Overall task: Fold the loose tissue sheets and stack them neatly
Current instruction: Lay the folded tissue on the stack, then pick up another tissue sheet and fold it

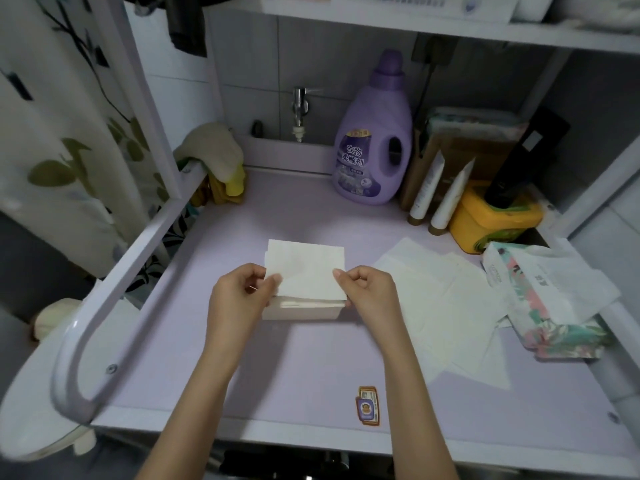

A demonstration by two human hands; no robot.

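The lilac worktop [294, 358] carried a purple bottle [372, 143] at the back. My left grip [239, 292] and right grip [370, 289] each pinched a side edge of a folded sheet [306, 268], held over the stack [301, 310] at mid-worktop. To the right lay loose sheets [446, 306], beside the pack [554, 299].

Sheet [306, 271] mid-counter [294, 358], over the stack [301, 311]; left hand [239, 292] pinches its left edge, right hand [370, 289] its right; loose sheets [450, 306] lie rightward; pack [554, 299] beyond them; bottle [372, 147] behind; sticker [367, 405] in front.
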